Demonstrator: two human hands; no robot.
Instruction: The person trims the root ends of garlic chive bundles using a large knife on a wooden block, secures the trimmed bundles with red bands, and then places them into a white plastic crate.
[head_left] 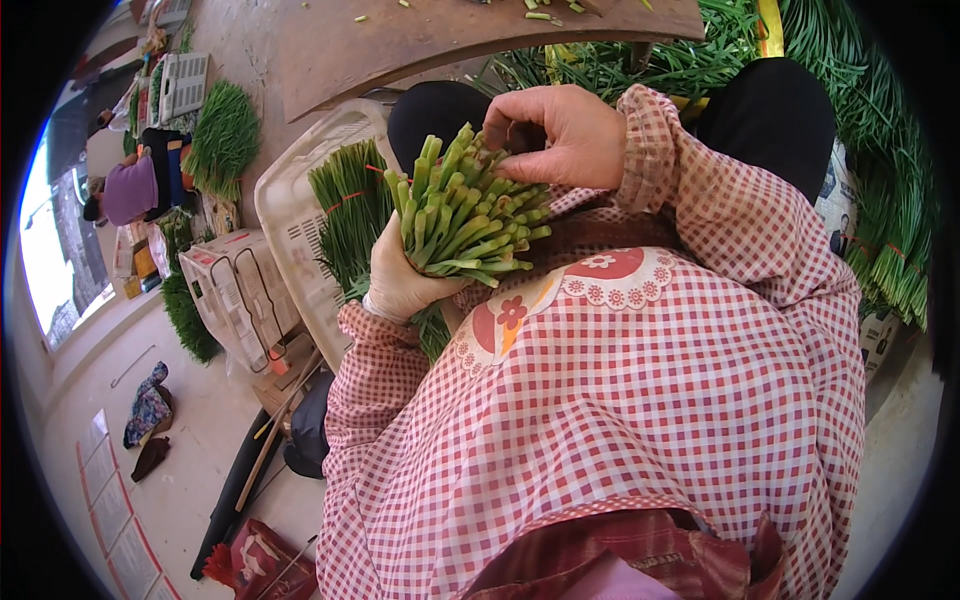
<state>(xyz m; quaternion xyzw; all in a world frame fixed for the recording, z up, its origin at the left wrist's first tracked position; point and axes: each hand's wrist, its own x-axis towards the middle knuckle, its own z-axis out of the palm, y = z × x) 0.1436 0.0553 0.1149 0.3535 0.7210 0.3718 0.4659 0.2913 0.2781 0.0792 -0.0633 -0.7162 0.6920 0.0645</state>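
Observation:
A thick bunch of green stalks point(470, 215), cut ends facing up toward me, is gripped in my left hand point(400, 275), which looks covered by a thin pale glove. My right hand point(570, 135) is bare and bent over the far right side of the bunch. Its thumb and forefinger are pinched together at the stalk ends; whatever is between them is too small to make out. Just left of the bunch, a bundle of thin green stems point(350, 200) tied with red bands rests in a white plastic crate point(285, 185).
A wooden table point(480, 40) with cut bits stands ahead. Piles of long green leaves point(850, 60) lie at the right, with banded bundles below. On the left are a white box point(235, 290) and a green bundle point(225, 135). A person in purple point(130, 190) is farther off.

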